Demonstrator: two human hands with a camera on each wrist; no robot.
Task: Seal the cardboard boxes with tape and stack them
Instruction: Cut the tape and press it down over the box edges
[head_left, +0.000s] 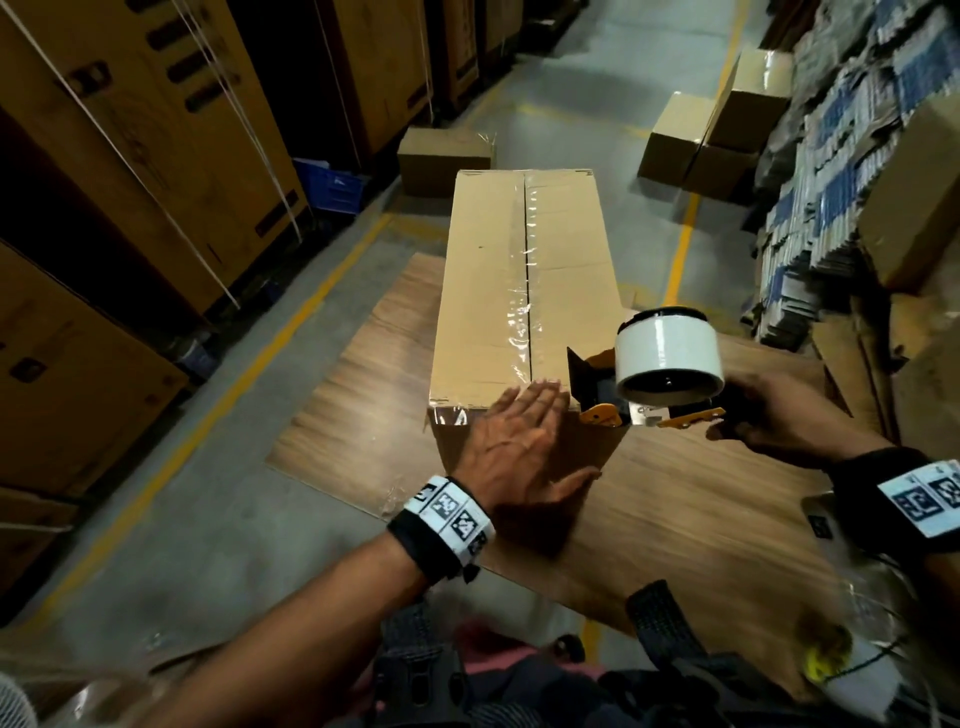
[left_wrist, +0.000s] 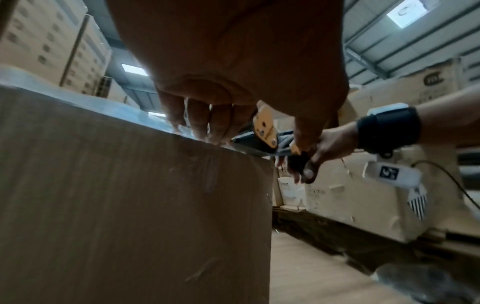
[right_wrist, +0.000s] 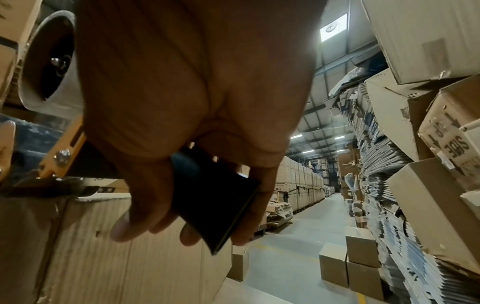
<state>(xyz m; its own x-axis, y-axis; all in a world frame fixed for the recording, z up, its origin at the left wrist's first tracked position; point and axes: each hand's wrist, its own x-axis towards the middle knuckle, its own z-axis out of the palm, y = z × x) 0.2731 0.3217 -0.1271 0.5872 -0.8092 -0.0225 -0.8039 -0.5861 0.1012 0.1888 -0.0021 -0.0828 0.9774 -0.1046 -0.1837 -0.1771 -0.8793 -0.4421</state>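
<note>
A long cardboard box (head_left: 488, 270) lies on a wooden board (head_left: 701, 499), its top seam covered by clear tape (head_left: 519, 306). My left hand (head_left: 519, 436) lies flat on the box's near top edge, fingers straight, pressing the tape end down; the same fingers (left_wrist: 197, 123) show at the box (left_wrist: 130, 205) edge in the left wrist view. My right hand (head_left: 779, 415) grips the black handle (right_wrist: 215, 205) of a yellow-and-black tape dispenser (head_left: 670, 374) with its white roll (right_wrist: 49, 61), held at the box's near right corner.
Small sealed boxes stand on the floor ahead: one (head_left: 444, 161) behind the long box and a stack (head_left: 722, 130) to the right. Tall cartons (head_left: 130, 171) line the left side. Piles of flattened cardboard (head_left: 857, 171) crowd the right. Yellow floor lines mark the aisle.
</note>
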